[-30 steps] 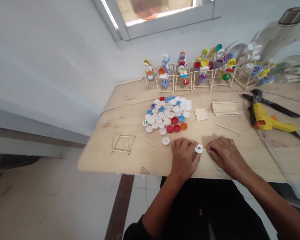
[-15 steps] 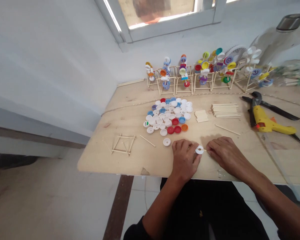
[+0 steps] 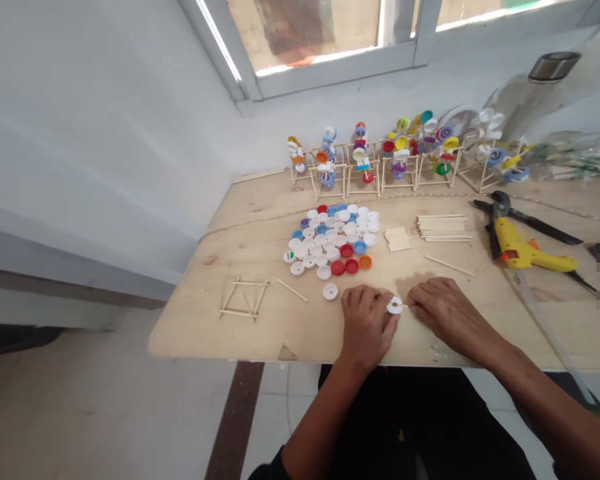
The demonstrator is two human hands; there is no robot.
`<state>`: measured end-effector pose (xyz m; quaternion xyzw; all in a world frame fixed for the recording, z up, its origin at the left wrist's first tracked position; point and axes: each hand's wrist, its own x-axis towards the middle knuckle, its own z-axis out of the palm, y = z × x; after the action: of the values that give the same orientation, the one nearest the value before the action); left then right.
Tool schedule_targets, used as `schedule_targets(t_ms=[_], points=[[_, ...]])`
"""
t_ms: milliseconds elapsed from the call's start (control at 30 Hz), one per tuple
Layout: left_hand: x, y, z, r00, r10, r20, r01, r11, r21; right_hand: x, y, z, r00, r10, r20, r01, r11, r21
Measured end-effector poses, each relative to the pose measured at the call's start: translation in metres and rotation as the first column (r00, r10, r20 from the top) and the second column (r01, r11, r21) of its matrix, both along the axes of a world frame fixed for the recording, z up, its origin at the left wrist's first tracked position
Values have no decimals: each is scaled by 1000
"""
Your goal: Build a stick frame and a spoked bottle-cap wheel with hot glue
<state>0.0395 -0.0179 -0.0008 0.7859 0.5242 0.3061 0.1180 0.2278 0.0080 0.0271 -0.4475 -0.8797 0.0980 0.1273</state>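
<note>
My left hand (image 3: 367, 325) rests on the wooden table, its thumb and fingers closed on a white bottle cap (image 3: 395, 311) with a hole in its middle. Just to the right, my right hand (image 3: 444, 315) pinches a thin wooden stick (image 3: 405, 306); most of it is hidden, and its visible end meets the cap. A loose white cap with a hole (image 3: 331, 291) lies left of my left hand. Beyond it many bottle caps (image 3: 324, 272), white, blue, red and orange, are spread out. A single stick (image 3: 448, 265) lies above my right hand.
A square stick frame (image 3: 239, 313) and another stick (image 3: 293, 290) lie at left. Stick bundles (image 3: 444, 228) and short sticks (image 3: 397, 239) lie behind my hands. A yellow glue gun (image 3: 525, 248) and dark-handled cutters (image 3: 540, 223) are at right. Cap wheels on frames (image 3: 363, 159) line the wall.
The view has shifted slightly, so everything sits a little lower and further left. Both hands keep their hold on the cap and stick, with no clear movement between them.
</note>
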Motion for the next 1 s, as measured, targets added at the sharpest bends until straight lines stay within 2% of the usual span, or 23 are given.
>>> schedule_targets(t_ms=[167,333,467,667,733,833,967,1000], points=[[0,-1,2,1000,14,-11,-14,1000,-14,13,-2,-3,990,-118,-80,118,993,1],[0,0,1,1000,18,-3,-18,1000,2,32,3,-12,966,-255,-30,257,949,181],[0,-1,-1,1000,17,12,-17,1000,0,35,5,-16,959,-281,20,265,923,278],[-1,-2,-2,999,22,28,-23,1000,7,46,4,-10,969,-246,-27,244,928,283],[-1,-1,-3,1000,22,16,-22,1000,19,60,4,-4,961,-272,-60,275,893,356],[-2,0,-4,1000,17,8,-18,1000,23,90,5,5,912,-407,-52,382,795,472],[-2,0,-2,999,10,32,-10,1000,-1,133,9,4,797,-601,50,480,682,551],[-1,0,-2,999,12,34,-12,1000,0,142,10,2,768,-636,77,498,669,551]])
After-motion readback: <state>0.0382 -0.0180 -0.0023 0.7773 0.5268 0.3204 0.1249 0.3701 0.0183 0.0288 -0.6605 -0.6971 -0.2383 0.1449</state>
